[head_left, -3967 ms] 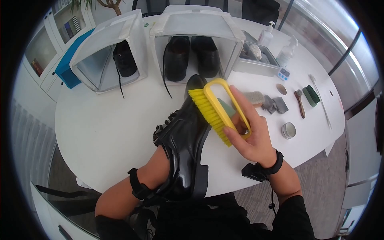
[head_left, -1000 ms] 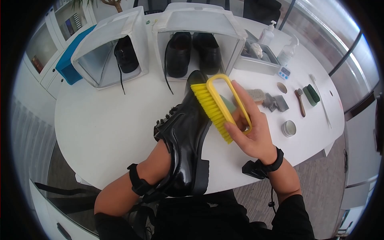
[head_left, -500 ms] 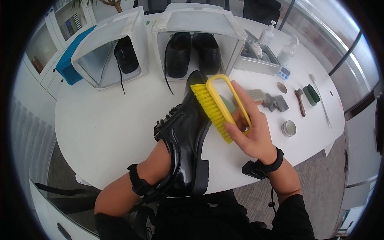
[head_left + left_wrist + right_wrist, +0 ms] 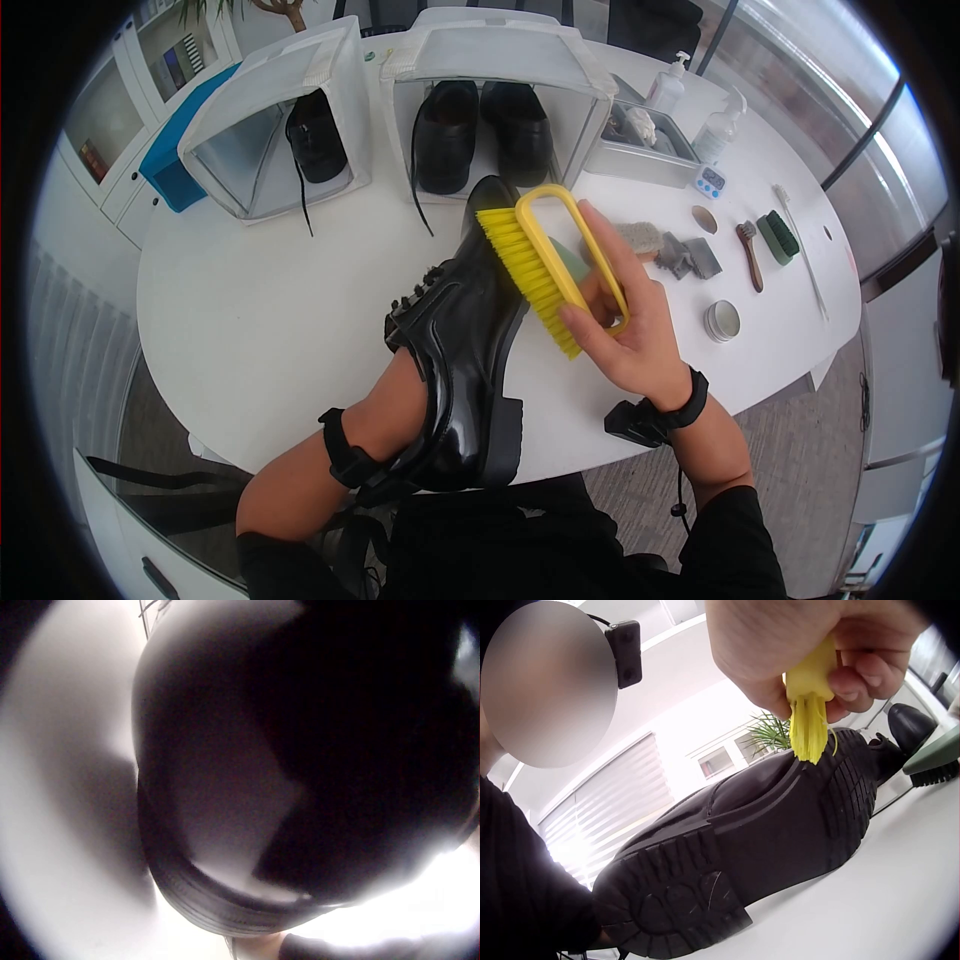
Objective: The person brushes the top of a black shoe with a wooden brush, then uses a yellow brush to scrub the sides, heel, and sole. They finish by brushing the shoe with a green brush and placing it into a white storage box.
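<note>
A glossy black lace-up shoe is tilted on its side, sole facing right, toe pointing away. My left hand reaches into its opening; the fingers are hidden inside. In the left wrist view the dark shoe fills most of the picture. My right hand grips a yellow brush by its looped handle, thumb on the near side. Its yellow bristles lie against the shoe's front part near the toe. In the right wrist view, my fingers curl round the brush above the sole.
Two white boxes with black shoes stand at the back. To the right are a metal tray, pump bottles, a timer, a round tin, grey blocks, a wooden-handled brush and a green brush.
Since the earliest frame the head view has shifted slightly, and the shoe and brush appear a little higher in it. Over the last second nothing has visibly moved.
</note>
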Available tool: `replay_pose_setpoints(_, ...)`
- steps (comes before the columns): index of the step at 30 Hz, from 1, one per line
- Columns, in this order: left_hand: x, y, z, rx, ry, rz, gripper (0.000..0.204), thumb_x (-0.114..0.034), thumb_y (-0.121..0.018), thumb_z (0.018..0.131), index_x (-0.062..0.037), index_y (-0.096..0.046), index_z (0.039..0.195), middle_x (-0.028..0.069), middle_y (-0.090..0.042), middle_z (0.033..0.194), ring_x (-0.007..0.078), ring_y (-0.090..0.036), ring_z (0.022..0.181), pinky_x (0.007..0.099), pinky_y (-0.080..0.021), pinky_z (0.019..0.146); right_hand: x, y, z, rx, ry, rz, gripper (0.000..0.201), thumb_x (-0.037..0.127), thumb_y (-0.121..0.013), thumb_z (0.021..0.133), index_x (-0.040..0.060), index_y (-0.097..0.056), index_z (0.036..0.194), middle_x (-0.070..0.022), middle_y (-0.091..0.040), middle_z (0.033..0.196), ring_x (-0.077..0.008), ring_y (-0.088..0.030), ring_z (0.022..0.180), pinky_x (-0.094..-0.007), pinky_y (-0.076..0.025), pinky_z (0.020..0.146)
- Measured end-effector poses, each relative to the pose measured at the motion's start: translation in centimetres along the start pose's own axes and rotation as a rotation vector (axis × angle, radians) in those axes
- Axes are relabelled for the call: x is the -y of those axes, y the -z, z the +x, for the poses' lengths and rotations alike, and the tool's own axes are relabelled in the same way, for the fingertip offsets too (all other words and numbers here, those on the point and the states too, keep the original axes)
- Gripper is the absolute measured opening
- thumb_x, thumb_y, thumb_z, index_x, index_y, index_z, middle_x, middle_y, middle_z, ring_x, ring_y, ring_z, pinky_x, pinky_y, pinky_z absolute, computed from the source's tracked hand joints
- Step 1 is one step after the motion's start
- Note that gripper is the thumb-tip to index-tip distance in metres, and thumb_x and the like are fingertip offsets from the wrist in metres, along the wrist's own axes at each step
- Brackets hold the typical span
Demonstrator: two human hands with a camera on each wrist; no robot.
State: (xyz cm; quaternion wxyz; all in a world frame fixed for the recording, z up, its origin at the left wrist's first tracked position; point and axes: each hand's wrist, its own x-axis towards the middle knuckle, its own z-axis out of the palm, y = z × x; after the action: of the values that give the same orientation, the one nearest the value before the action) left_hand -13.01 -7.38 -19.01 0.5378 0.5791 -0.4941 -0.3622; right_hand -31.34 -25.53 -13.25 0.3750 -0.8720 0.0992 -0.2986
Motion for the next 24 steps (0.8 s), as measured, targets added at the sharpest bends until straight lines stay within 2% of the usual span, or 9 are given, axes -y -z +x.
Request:
replay_pose_setpoints(2,0.1,0.1,-0.1,0.002,-0.095,0.177,0.054,-0.006,-0.062,0.1,0.0012,-0.041,0.149,0.0152,-0.053,0.141,0.0226,-0.052,0.127,0.0355,-0.042,0.112,0.0,0.0,0.0,0.001,0.001,0.001,0.084,0.005,-0.068,0.088,0.0129,-0.03,0.162,-0.0026,-0.053,0.069,-0.0109,-0.053,0.055,-0.0237,-0.04,0.056)
replay_pose_setpoints(3,0.0,0.1,-0.1,0.002,-0.095,0.177,0.054,-0.006,-0.062,0.1,0.0012,-0.041,0.149,0.0152,-0.053,0.141,0.0226,-0.052,0.127,0.0355,-0.042,0.112,0.0,0.0,0.0,0.0,0.0,0.002,0.084,0.005,-0.068,0.088,0.013,-0.03,0.162,-0.0027,-0.053,0.069,-0.011,-0.053,0.055,-0.0239,-0.04,0.056)
replay_pose_setpoints(8,-1.0,0.0,0.0,0.006,0.042,-0.028,0.054,-0.006,-0.062,0.099,0.002,-0.041,0.149,0.0154,-0.052,0.142,0.0228,-0.052,0.128,0.0353,-0.041,0.112,0.0,-0.1,0.0,-0.001,-0.004,0.006,0.084,0.005,-0.068,0.088,0.0135,-0.029,0.163,-0.003,-0.053,0.069,-0.0112,-0.053,0.055,-0.0242,-0.04,0.056)
replay_pose_setpoints(11,-0.9,0.1,-0.1,0.025,-0.031,0.115,0.054,-0.006,-0.061,0.1,0.002,-0.04,0.15,0.015,-0.051,0.143,0.0223,-0.051,0.128,0.0349,-0.041,0.112,0.1,-0.1,0.0,0.001,-0.008,0.001,0.084,0.005,-0.068,0.089,0.0138,-0.029,0.163,-0.0029,-0.053,0.069,-0.0112,-0.053,0.055,-0.024,-0.04,0.056)
replay_pose_setpoints(15,-0.6,0.1,0.0,0.026,-0.053,0.109,0.054,-0.006,-0.06,0.101,0.0018,-0.039,0.151,0.0145,-0.051,0.143,0.0212,-0.051,0.128,0.0348,-0.042,0.111,0.2,-0.1,0.0,-0.002,-0.019,0.007,0.084,0.005,-0.067,0.089,0.0143,-0.029,0.163,-0.0027,-0.053,0.07,-0.0101,-0.053,0.056,-0.0236,-0.04,0.057)
replay_pose_setpoints(17,-0.8,0.0,0.0,0.014,0.005,0.017,0.054,-0.007,-0.059,0.101,0.0017,-0.039,0.151,0.0144,-0.051,0.144,0.021,-0.051,0.128,0.0346,-0.042,0.111,0.2,-0.1,0.0,0.002,-0.016,0.006,0.084,0.005,-0.067,0.089,0.0145,-0.029,0.163,-0.0026,-0.053,0.07,-0.0096,-0.053,0.056,-0.0234,-0.04,0.057)
replay_pose_setpoints(24,-0.5,0.1,0.0,0.035,0.055,0.07,0.053,-0.006,-0.06,0.101,0.0014,-0.04,0.15,0.0146,-0.052,0.143,0.0211,-0.051,0.128,0.0346,-0.042,0.111,0.1,-0.2,0.0,-0.011,-0.022,0.008,0.084,0.003,-0.067,0.089,0.0141,-0.029,0.163,-0.0022,-0.053,0.069,-0.0083,-0.053,0.056,-0.0224,-0.04,0.057)
